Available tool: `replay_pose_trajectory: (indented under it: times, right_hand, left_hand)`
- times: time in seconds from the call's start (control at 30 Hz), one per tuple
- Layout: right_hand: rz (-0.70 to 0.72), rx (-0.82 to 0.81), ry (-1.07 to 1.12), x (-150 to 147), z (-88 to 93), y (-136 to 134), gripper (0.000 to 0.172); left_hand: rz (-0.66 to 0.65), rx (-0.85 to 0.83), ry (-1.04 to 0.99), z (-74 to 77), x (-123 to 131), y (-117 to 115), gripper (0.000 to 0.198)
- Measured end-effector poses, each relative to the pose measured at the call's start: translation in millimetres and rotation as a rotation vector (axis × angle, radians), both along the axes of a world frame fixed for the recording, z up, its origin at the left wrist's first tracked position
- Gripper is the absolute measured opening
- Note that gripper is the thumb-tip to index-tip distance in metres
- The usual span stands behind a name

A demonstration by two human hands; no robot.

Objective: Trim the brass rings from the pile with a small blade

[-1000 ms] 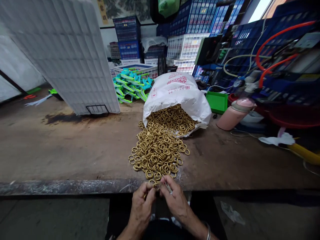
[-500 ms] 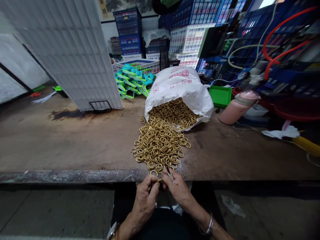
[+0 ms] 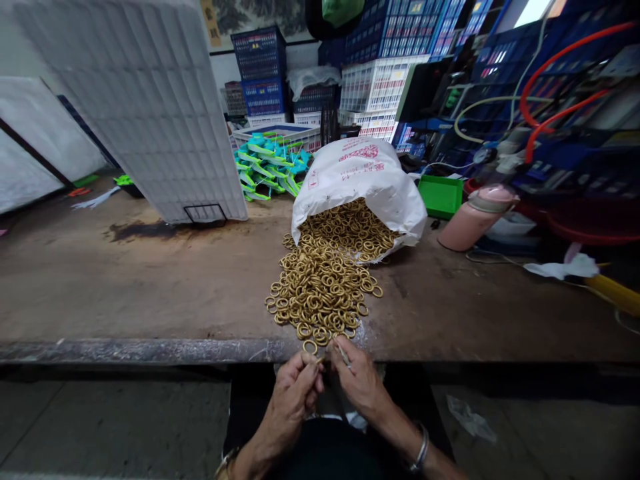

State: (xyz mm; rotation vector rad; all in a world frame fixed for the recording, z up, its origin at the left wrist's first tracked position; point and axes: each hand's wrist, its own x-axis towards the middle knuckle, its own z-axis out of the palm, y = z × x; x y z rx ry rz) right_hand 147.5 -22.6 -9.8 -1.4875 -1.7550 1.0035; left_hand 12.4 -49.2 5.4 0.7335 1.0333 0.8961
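Note:
My left hand (image 3: 294, 390) is just off the table's front edge, its thumb and forefinger closed on a gold ring (image 3: 319, 361), seen nearly edge-on. To its right, my right hand (image 3: 362, 381) is closed round a slim metal tool (image 3: 345, 356); the kind of tool cannot be made out. The two hands are slightly apart. Right beyond my fingertips lies a single loose ring (image 3: 310, 347), at the front of a heap of gold rings (image 3: 320, 287). The heap spills from the mouth of a white woven sack (image 3: 370, 170) lying on its side.
A brown table (image 3: 150, 287) stretches to both sides. On it are a tall white ribbed panel (image 3: 150, 120), turquoise-and-green parts (image 3: 270, 163), a green tray (image 3: 440, 195) and a pink bottle (image 3: 473, 217). Stacked crates (image 3: 263, 67) stand behind.
My hands have drawn slightly apart. The tool in my right hand has turned, and its dark tip no longer shows. The view has tilted up a little.

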Motion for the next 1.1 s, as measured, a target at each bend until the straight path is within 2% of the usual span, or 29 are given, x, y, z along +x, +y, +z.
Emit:
replay_pose_trajectory:
  times: [0.07, 0.2, 0.57, 0.7, 0.8, 0.9, 1.0, 1.1]
  right_hand:
    - [0.064, 0.068, -0.116, 0.6, -0.4, -3.4, 0.015]
    - [0.180, 0.141, -0.258, -1.9, 0.6, -10.1, 0.020]
    - [0.168, 0.158, -0.441, -6.6, 2.5, -14.3, 0.020]
    - [0.167, 0.124, -0.525, 0.3, -2.6, -13.7, 0.023]
    - [0.064, 0.075, -0.619, 14.5, -6.7, -11.2, 0.022]
    - [-0.030, 0.112, -0.618, 25.5, -8.2, -7.3, 0.021]
    - [-0.107, 0.159, -0.614, 26.6, -8.3, -0.5, 0.016]
    - [-0.130, 0.171, -0.671, 23.2, -9.4, 7.4, 0.015]
  left_hand:
    - [0.031, 0.000, 0.005, 1.3, 0.3, 0.0, 0.034]
    - [0.058, -0.001, 0.041, -0.5, 0.6, -0.3, 0.034]
    - [0.037, 0.188, 0.226, -4.5, -1.6, -4.0, 0.034]
    - [0.000, 0.204, 0.237, 1.6, -4.2, -11.4, 0.034]
    - [-0.083, 0.156, 0.185, 10.3, -6.9, -18.7, 0.032]
    - [-0.128, 0.015, 0.006, 11.5, -9.0, -20.6, 0.029]
    - [-0.091, -0.078, -0.153, 5.7, -8.5, -16.4, 0.030]
    - [-0.028, -0.086, -0.226, 1.7, -5.7, -11.0, 0.030]
